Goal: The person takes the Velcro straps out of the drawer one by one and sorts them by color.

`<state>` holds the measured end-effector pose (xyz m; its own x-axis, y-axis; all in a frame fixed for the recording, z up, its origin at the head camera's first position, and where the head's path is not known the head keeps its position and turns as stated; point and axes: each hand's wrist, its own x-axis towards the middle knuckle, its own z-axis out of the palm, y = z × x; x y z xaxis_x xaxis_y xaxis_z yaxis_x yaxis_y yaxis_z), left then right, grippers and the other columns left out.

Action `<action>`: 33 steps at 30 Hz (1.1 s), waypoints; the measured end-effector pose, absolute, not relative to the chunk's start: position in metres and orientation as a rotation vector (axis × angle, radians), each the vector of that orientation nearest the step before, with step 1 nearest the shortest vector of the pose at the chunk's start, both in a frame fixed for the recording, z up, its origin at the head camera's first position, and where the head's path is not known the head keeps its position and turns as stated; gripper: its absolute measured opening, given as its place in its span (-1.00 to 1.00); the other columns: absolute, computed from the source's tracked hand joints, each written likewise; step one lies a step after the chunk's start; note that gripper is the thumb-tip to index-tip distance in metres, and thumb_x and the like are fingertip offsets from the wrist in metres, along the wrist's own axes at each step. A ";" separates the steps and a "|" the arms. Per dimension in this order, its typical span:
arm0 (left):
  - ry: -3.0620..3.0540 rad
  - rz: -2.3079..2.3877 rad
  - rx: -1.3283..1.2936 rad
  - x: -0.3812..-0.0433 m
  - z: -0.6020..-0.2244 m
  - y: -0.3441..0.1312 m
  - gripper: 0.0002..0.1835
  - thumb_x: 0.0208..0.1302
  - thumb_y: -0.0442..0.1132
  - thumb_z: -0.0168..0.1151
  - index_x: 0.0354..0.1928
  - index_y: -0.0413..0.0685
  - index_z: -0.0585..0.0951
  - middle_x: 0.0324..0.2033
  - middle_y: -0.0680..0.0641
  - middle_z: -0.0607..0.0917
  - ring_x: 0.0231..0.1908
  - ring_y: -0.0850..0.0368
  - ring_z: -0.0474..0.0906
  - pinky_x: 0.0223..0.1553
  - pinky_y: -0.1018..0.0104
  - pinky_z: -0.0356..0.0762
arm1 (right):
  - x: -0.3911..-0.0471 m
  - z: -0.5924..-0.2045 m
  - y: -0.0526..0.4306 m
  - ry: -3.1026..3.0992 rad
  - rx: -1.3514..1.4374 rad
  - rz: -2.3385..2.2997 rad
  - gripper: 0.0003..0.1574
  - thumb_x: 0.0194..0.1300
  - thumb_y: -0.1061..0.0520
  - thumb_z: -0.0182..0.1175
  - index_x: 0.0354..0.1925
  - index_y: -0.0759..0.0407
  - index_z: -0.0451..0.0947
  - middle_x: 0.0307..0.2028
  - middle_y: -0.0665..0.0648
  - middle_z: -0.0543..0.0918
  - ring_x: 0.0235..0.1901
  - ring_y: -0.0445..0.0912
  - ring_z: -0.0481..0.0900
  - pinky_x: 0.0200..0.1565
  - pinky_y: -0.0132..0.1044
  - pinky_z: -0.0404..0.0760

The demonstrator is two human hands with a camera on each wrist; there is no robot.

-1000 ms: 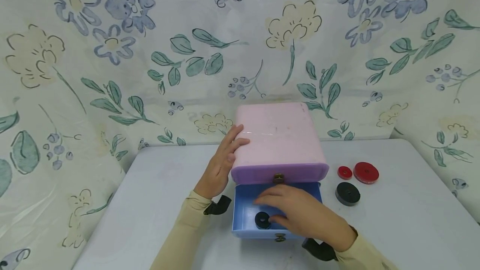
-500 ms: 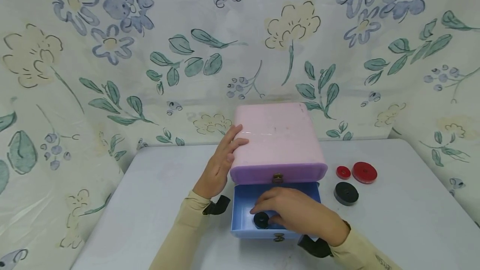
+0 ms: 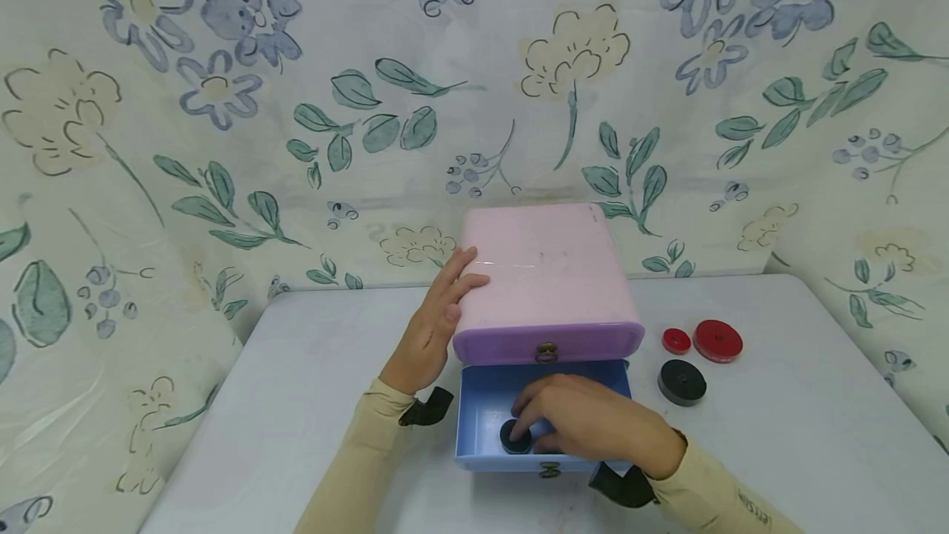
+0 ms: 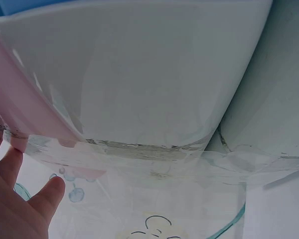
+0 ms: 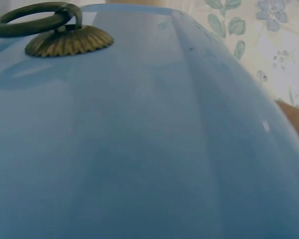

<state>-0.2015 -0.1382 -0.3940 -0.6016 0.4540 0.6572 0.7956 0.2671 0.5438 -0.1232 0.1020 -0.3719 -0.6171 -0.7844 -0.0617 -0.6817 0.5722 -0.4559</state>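
A pink chest (image 3: 546, 266) with a purple drawer front (image 3: 546, 340) stands on the table, its blue lower drawer (image 3: 478, 410) pulled out. Against the chest's left side rests my left hand (image 3: 426, 332), fingers extended onto the top edge; in the left wrist view this hand (image 4: 20, 199) touches the pink wall. My right hand (image 3: 593, 419) reaches down into the blue drawer with bent fingers. One fingertip overlaps a small black disc (image 3: 508, 440) on the drawer floor, and the thumb is at its right; I cannot tell whether they pinch it. The right wrist view shows the drawer front (image 5: 129, 124).
Right of the chest lie a small red disc (image 3: 676, 341), a larger red disc (image 3: 717, 341) and a big black disc (image 3: 682, 382). A brass ring pull (image 5: 35, 22) juts from the blue drawer front. Flowered sheeting (image 3: 415, 147) hangs behind the table (image 3: 319, 369).
My right hand has lowered into the blue drawer, and a fingertip has come onto the small black disc, which stays in place. The left hand has stayed against the chest.
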 end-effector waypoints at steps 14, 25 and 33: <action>-2.169 -1.279 -1.145 -0.201 -0.394 -0.138 -0.56 0.63 -0.13 -0.31 0.37 -0.07 0.39 0.56 -0.12 0.10 0.57 -0.11 -0.19 0.49 -0.21 -0.18 | -0.123 -0.374 0.101 2.595 -1.255 -0.533 -0.69 0.10 0.21 0.53 -0.15 -0.04 0.77 -0.04 -0.09 0.72 0.00 -0.22 0.64 0.09 -0.26 0.62; -2.172 -1.258 -1.146 -0.203 -0.395 -0.138 -0.54 0.64 -0.09 -0.33 0.38 -0.07 0.38 0.57 -0.10 0.08 0.57 -0.09 -0.19 0.49 -0.21 -0.16 | -0.127 -0.375 0.100 2.494 -1.269 -0.576 -0.64 0.14 0.25 0.49 -0.08 -0.04 0.79 -0.03 -0.13 0.71 0.03 -0.28 0.62 0.14 -0.32 0.58; -2.170 -1.269 -1.137 -0.201 -0.395 -0.137 -0.56 0.63 -0.13 -0.32 0.37 -0.06 0.39 0.56 -0.12 0.10 0.57 -0.10 -0.18 0.49 -0.19 -0.18 | -0.128 -0.376 0.102 2.514 -1.273 -0.600 -0.62 0.11 0.28 0.50 -0.09 -0.01 0.77 -0.13 -0.19 0.73 -0.07 -0.33 0.63 0.09 -0.34 0.60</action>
